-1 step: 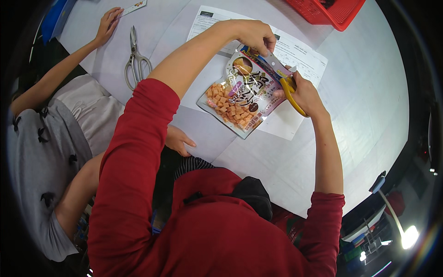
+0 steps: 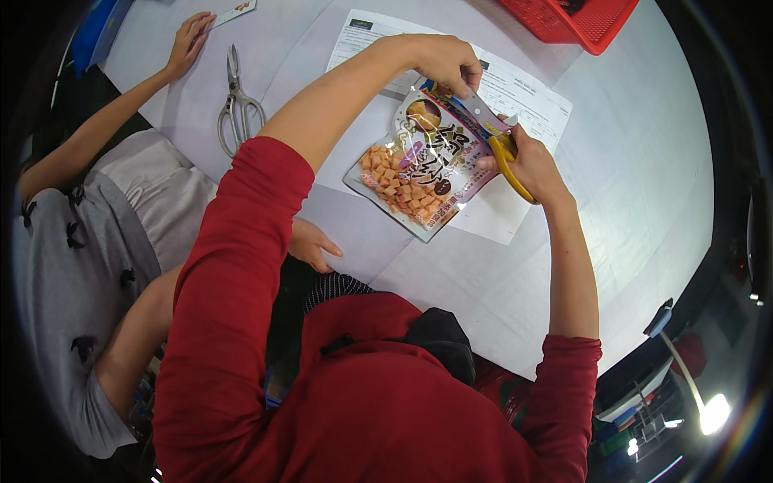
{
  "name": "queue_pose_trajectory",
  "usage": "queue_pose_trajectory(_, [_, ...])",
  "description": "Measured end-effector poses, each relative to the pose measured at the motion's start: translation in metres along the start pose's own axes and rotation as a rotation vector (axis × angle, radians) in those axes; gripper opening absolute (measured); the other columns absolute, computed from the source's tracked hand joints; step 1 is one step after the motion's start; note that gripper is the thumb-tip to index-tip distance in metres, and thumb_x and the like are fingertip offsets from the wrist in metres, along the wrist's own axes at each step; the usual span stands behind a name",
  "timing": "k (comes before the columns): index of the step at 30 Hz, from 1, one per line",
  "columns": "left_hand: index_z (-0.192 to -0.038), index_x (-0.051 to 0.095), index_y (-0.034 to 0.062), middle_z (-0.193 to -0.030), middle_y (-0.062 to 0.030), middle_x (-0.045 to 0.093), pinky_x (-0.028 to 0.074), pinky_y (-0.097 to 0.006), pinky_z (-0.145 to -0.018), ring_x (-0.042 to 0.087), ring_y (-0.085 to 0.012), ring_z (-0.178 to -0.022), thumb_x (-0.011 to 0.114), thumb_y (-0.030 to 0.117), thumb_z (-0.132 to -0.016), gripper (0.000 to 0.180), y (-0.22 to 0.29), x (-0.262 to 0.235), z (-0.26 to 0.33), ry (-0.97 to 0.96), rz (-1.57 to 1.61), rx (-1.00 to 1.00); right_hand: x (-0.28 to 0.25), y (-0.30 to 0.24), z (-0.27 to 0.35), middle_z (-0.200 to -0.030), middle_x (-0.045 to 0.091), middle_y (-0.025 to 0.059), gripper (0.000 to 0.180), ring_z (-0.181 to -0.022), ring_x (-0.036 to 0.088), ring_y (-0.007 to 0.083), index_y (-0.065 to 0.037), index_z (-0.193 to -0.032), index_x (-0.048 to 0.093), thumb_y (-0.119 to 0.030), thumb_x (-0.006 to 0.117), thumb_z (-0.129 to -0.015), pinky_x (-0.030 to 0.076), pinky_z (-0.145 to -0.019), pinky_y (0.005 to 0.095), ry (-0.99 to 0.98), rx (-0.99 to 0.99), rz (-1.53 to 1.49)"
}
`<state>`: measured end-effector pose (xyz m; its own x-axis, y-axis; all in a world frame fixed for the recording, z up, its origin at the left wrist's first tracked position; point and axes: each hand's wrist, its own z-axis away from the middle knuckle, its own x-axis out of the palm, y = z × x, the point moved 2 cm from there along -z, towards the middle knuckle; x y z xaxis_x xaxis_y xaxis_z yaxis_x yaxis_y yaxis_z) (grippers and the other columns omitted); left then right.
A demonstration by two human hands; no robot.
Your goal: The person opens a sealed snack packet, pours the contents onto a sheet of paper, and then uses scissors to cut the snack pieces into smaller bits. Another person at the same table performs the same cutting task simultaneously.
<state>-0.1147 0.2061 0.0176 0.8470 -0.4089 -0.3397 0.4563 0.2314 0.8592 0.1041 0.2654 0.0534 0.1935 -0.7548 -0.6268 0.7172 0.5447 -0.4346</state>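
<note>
Fingers of your left hand (image 2: 441,60) pinch the top edge of the snack pouch (image 2: 419,165), a closed grip that lifts that edge and keeps the foil taut so it does not fold away. Your right hand (image 2: 527,165) is wrapped shut around the yellow handles of the scissors (image 2: 493,133), whose blades lie along the pouch's upper edge just below your left fingertips — the two hands work against each other, one tensioning, one set to the seal. I cannot tell how far the blades are parted.

The pouch itself is tilted, its top raised toward you and its lower corner resting on the printed sheets of paper (image 2: 527,105) spread on the white surface (image 2: 644,185); its clear window shows orange cubes gathered low, away from the edge at the blades.

Farther out, a second, metal pair of scissors (image 2: 236,105) lies well apart to your left, untouched. A red basket (image 2: 576,20) sits at the far edge. Another person beside you, in a grey top, rests one hand (image 2: 314,245) near your elbow and stretches the other hand (image 2: 189,40) toward a small card (image 2: 236,11) — both stay apart from the pouch.
</note>
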Motion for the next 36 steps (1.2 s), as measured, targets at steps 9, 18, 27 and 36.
queue_pose_trajectory(9, [-0.089,0.069,0.0032,-0.079,-0.0056,0.067,0.049,-0.028,-0.066,0.061,-0.0135,-0.072,0.071,0.017,-0.076,0.019,0.001,-0.005,-0.001,0.015,-0.053,0.026,0.001,0.000,-0.006,-0.098,0.066,0.0239,0.087,-0.096,0.064,0.0360,0.002,-0.128,0.049,-0.053,0.078,-0.066,0.049,-0.084,0.0404,0.055,-0.032,-0.008])
queue_pose_trajectory(18, [-0.090,0.069,0.0038,-0.079,-0.0056,0.067,0.048,-0.029,-0.067,0.061,-0.0145,-0.072,0.070,0.017,-0.077,0.019,0.005,-0.005,-0.001,0.021,-0.041,0.054,-0.001,-0.013,-0.010,-0.100,0.065,0.0245,0.097,-0.097,0.064,0.0375,0.001,-0.133,0.043,-0.062,0.073,-0.066,0.049,-0.086,0.0416,0.076,-0.059,0.032])
queue_pose_trajectory(27, [-0.090,0.069,0.0042,-0.080,-0.0059,0.067,0.048,-0.030,-0.068,0.061,-0.0149,-0.074,0.071,0.018,-0.076,0.019,0.006,-0.007,0.000,0.037,-0.066,0.035,-0.002,-0.019,-0.015,-0.098,0.066,0.0240,0.094,-0.096,0.064,0.0358,0.000,-0.132,0.045,-0.059,0.076,-0.065,0.049,-0.085,0.0399,0.076,-0.040,0.043])
queue_pose_trajectory(36, [-0.089,0.068,0.0039,-0.080,-0.0057,0.066,0.048,-0.030,-0.068,0.060,-0.0147,-0.074,0.071,0.018,-0.077,0.019,0.006,-0.007,-0.005,0.031,-0.067,0.056,-0.006,-0.021,-0.017,-0.094,0.066,0.0227,0.090,-0.092,0.065,0.0348,0.000,-0.127,0.049,-0.058,0.077,-0.065,0.050,-0.082,0.0398,0.063,-0.024,0.039])
